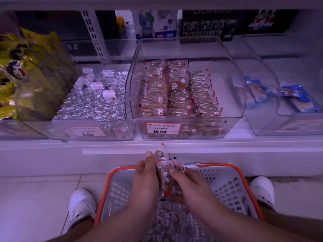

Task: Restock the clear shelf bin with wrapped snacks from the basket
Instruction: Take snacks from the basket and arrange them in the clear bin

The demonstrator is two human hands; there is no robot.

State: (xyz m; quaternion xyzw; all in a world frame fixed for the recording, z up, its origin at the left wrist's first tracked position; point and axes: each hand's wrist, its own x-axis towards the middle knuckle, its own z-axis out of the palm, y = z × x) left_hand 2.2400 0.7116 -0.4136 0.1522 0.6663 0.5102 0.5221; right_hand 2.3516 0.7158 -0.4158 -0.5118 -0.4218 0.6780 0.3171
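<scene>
Together, the left hand [146, 173] and right hand [187, 184] grip a bundle of wrapped snacks [165, 173] above the orange-rimmed basket [227, 187], below the clear shelf bin [188, 102]. More such snacks stand in rows inside that bin, behind its 10.80 price tag [163, 128].

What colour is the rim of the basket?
Orange-red: the rim runs round the grey basket's top, seen in the head view.
</scene>
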